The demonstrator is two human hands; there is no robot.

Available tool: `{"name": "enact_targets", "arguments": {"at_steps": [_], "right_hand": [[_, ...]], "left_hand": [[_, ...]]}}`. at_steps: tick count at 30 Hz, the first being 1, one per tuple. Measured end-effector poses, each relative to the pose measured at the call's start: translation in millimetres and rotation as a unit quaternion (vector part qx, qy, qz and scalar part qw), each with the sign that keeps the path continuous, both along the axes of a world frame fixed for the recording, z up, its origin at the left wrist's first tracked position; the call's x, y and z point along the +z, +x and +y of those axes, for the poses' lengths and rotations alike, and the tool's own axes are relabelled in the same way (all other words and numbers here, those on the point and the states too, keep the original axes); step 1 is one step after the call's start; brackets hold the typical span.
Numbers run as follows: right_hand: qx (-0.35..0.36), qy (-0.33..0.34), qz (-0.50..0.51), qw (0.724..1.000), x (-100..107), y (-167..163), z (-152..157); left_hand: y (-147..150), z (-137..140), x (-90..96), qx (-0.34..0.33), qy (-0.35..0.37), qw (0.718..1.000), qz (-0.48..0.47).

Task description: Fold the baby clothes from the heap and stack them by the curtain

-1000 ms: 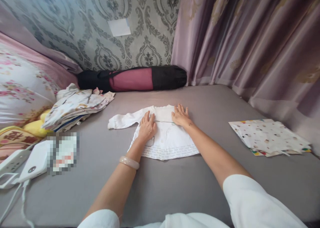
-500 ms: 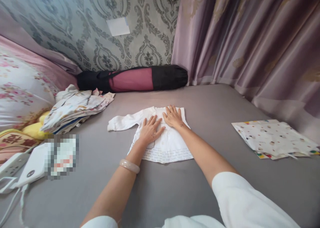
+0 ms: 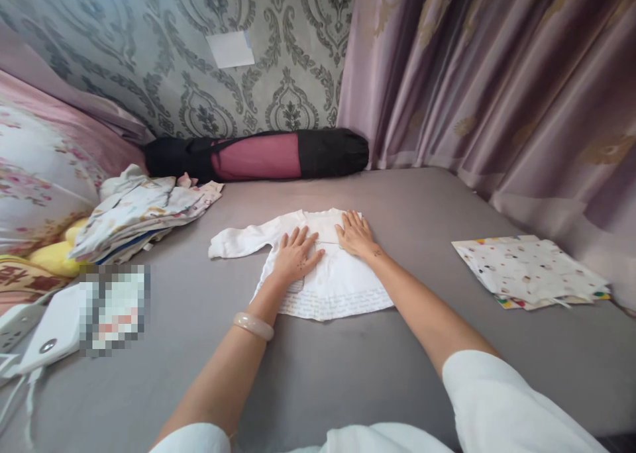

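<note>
Fingers [image 3: 295, 237] of the left hand [image 3: 293, 262] lie spread and flat on the white shirt [image 3: 348, 274], gripping nothing; those of the right hand [image 3: 356, 240], slightly parted, rest flat near the shirt's far right corner. The shirt lies on the gray bed [image 3: 417, 221], one sleeve [image 3: 243, 240] stretched leftward. Left of the shirt sits a clothes pile [image 3: 142, 211]; right of it, folded patterned cloth [image 3: 536, 267]; beyond it, a black-and-pink bag [image 3: 256, 156].
</note>
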State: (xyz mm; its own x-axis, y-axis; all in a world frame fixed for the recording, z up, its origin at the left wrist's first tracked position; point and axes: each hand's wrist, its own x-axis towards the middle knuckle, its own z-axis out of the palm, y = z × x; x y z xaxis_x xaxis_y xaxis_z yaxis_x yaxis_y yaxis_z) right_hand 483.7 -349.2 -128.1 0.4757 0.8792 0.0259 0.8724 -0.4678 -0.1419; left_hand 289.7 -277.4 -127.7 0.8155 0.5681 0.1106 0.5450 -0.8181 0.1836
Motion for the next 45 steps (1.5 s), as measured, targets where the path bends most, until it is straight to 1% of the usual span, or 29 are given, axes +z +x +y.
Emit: {"name": "enact_targets", "arguments": {"at_steps": [6, 10, 12, 15, 20, 22, 25, 29, 31, 34, 36, 39, 40, 41, 43, 45], "right_hand": [[0.001, 0.031, 0.0, 1.0, -3.9, 1.3, -0.5], [0.017, 0.023, 0.013, 1.0, 0.7, 0.5, -7.0], [0.034, 0.013, 0.009, 0.999, 3.8, -3.6, -17.3], [0.059, 0.01, -0.008, 0.998, 7.6, -15.5, -42.2], [0.099, -0.011, -0.011, 0.995, 7.5, -36.4, -86.2], [0.101, -0.022, -0.013, 0.995, 5.8, -40.3, -96.1], [0.1, -0.031, -0.023, 0.994, 5.0, -41.6, -101.0], [0.101, -0.037, -0.023, 0.994, 11.2, -44.3, -90.9], [0.116, -0.027, -0.013, 0.993, 16.0, -50.1, -78.0], [0.147, -0.003, 0.005, 0.989, 20.8, -64.9, -49.1], [0.16, 0.003, 0.016, 0.987, 21.2, -76.4, -26.9], [0.168, -0.001, 0.027, 0.985, 18.5, -90.3, 1.5], [0.166, -0.003, 0.029, 0.986, 17.2, -93.3, 8.3], [0.163, -0.006, 0.032, 0.986, 15.8, -95.4, 13.3], [0.155, -0.013, 0.04, 0.987, 13.4, -97.1, 19.0], [0.152, -0.018, 0.045, 0.987, 11.7, -96.7, 20.5]], "left_hand": [[-0.8, 1.9, -0.5, -0.003, -0.002, 1.0, -0.006], [-0.8, 2.6, -0.5, -0.008, -0.004, 1.0, -0.005], [-0.5, 2.6, -1.3, -0.009, -0.003, 1.0, 0.003], [0.6, 0.9, -3.3, -0.008, 0.007, 1.0, 0.016], [4.1, -14.0, -1.6, 0.031, 0.043, 0.998, 0.015], [3.9, -24.1, 1.9, 0.038, 0.038, 0.998, 0.022], [-3.0, -39.3, 7.5, 0.022, 0.009, 0.999, 0.038], [-25.1, -52.6, 13.1, -0.002, -0.025, 0.998, 0.06], [-38.2, -56.2, 15.8, -0.01, -0.033, 0.997, 0.069], [-55.4, -58.1, 20.2, -0.03, -0.048, 0.996, 0.074], [-65.0, -56.1, 23.0, -0.061, -0.06, 0.995, 0.059], [-78.0, -47.0, 26.8, -0.095, -0.083, 0.992, -0.005], [-82.4, -42.3, 28.0, -0.089, -0.096, 0.991, -0.035], [-86.8, -36.7, 29.3, -0.07, -0.111, 0.989, -0.065], [-95.8, -23.2, 32.2, 0.002, -0.144, 0.983, -0.116], [-104.8, -7.5, 35.6, 0.092, -0.166, 0.97, -0.153]]}}
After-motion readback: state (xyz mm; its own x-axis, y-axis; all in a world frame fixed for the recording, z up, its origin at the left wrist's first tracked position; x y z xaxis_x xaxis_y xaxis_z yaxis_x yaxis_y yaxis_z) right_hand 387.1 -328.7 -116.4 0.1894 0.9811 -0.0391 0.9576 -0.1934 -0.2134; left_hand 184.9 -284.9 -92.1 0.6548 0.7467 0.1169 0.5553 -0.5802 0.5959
